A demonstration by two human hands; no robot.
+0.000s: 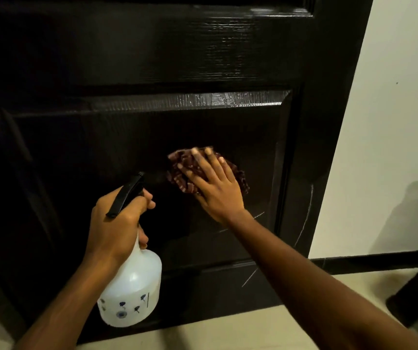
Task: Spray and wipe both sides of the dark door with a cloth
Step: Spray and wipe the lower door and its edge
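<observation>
The cloth (177, 173) is pressed flat against the lower panel of the door (127, 59) by the right hand (215, 188). Its fingers are spread straight over the fabric and point up and to the left. Nothing is pinched, the cloth being held to the wood by palm and fingers alone. The bottle (132, 286) is gripped round its neck by the left hand (117, 223), lower than the cloth and to its left. A finger is curled at the trigger, and the black nozzle (138, 178) is aimed up and to the right, just beside the cloth's left edge. The deciding relation is judged to be this: the greater run of panel lies to the left of the cloth, while the panel's right moulding is near on the other side. A long stroke would therefore be expected to go leftward, across the line of the nozzle (the bottle might have to be drawn aside first). The right hand is the nearer to the work. Pale scratches (306, 218) are seen low on the door's right, near the wall (392, 122). Only this face of the door is shown.
</observation>
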